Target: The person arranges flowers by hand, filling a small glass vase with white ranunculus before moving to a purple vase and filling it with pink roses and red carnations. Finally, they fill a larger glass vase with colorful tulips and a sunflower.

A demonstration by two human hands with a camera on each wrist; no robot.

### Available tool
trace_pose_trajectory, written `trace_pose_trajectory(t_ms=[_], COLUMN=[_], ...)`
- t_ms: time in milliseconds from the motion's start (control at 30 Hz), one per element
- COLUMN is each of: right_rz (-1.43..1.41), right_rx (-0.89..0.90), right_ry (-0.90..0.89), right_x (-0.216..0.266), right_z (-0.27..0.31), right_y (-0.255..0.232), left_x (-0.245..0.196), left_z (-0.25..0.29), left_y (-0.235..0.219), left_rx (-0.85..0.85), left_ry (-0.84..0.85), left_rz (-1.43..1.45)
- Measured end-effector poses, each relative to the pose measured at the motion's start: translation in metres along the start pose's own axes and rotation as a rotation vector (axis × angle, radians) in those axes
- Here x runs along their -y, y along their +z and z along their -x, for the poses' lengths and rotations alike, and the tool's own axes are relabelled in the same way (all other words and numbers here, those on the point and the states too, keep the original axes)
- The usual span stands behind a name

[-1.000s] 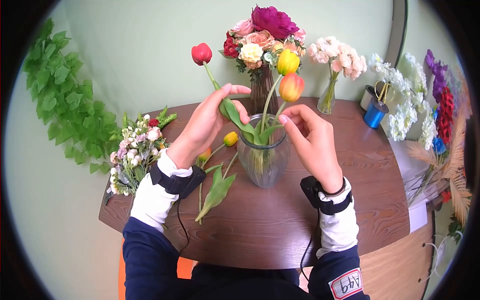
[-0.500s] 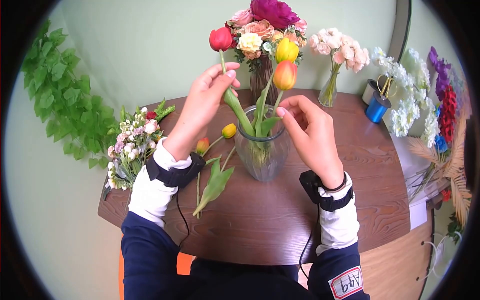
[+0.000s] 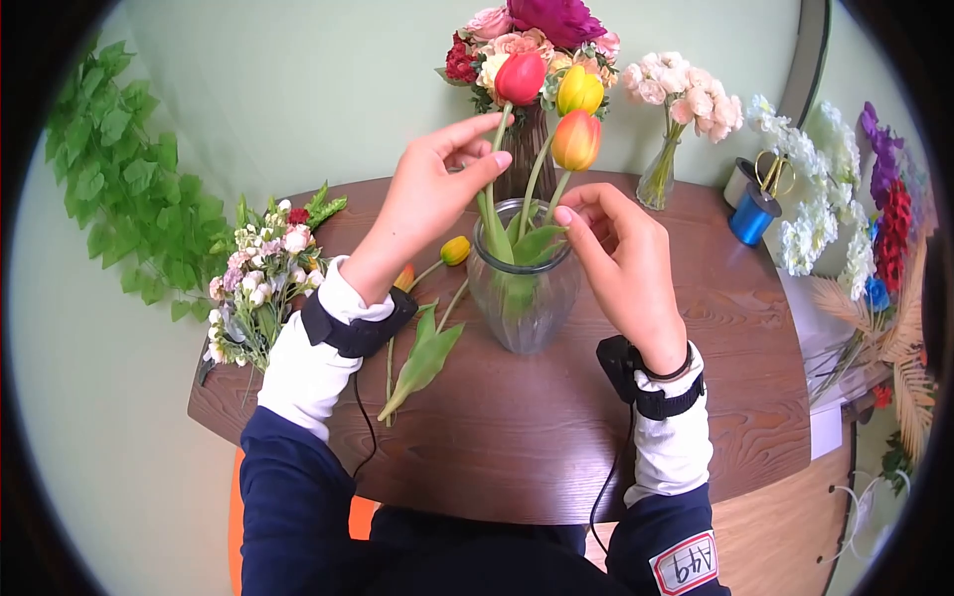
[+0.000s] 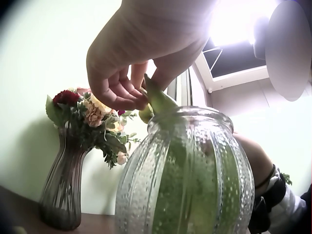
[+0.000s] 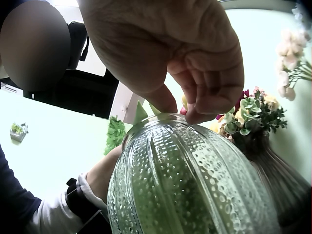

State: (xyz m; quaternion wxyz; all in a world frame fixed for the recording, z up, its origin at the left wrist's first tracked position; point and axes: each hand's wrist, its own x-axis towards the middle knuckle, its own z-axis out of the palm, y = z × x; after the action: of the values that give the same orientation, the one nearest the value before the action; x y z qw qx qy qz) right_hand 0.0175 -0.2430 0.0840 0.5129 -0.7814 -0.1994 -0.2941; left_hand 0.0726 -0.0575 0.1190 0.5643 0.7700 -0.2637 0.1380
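The left hand [image 3: 432, 194] pinches the stem of the red tulip [image 3: 520, 77], whose lower leaves stand inside the mouth of the ribbed glass vase [image 3: 525, 308]. At the vase's right rim, the right hand [image 3: 631, 273] has thumb and forefinger together at the stem or leaf of the orange tulip [image 3: 576, 140]. A yellow tulip [image 3: 580, 90] stands in the same vase, behind the orange one. In the left wrist view the left hand [image 4: 141, 53] is above the rim of the vase [image 4: 185, 170]. The right wrist view shows the right hand's fingertips at the rim.
Loose tulips [image 3: 422, 363] lie left of the vase on the brown table [image 3: 556, 437]. A small mixed bouquet [image 3: 263, 283] is at the left edge. Behind stand a dark vase of mixed flowers [image 3: 532, 149], pale pink flowers [image 3: 686, 94] and a blue spool [image 3: 752, 214].
The left hand has moved right with the red tulip, bringing its stem upright over the vase mouth, its bloom beside the yellow one. The right hand has stayed at the rim.
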Motion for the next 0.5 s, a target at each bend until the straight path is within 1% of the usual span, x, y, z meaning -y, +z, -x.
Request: trace_pose_trajectory(t_ms=[33,100,167,300,367,500], right_rz=[0.0,-0.007,0.0,0.016,0.007,0.007], right_rx=[-0.002,-0.007,-0.004,-0.003,-0.001,-0.001], right_ry=[-0.001,-0.008,-0.004,-0.008,-0.003,0.001], right_x=[0.0,-0.002,-0.001,-0.002,-0.002,-0.002], right_z=[0.0,-0.001,-0.001,-0.001,-0.001,-0.001], right_y=[0.0,0.001,0.001,0.0,0.0,0.001], left_x=[0.001,0.0,-0.005,-0.002,-0.001,-0.001], left_z=[0.001,0.004,0.007,0.011,0.013,0.013], left_y=[0.001,0.004,0.007,0.01,0.01,0.012], left_rx=[0.004,0.008,0.057,0.074,0.046,0.044], left_ry=[0.026,0.016,-0.053,-0.033,-0.088,-0.139], left_rz=[-0.026,-0.001,0.167,0.067,0.144,0.202])
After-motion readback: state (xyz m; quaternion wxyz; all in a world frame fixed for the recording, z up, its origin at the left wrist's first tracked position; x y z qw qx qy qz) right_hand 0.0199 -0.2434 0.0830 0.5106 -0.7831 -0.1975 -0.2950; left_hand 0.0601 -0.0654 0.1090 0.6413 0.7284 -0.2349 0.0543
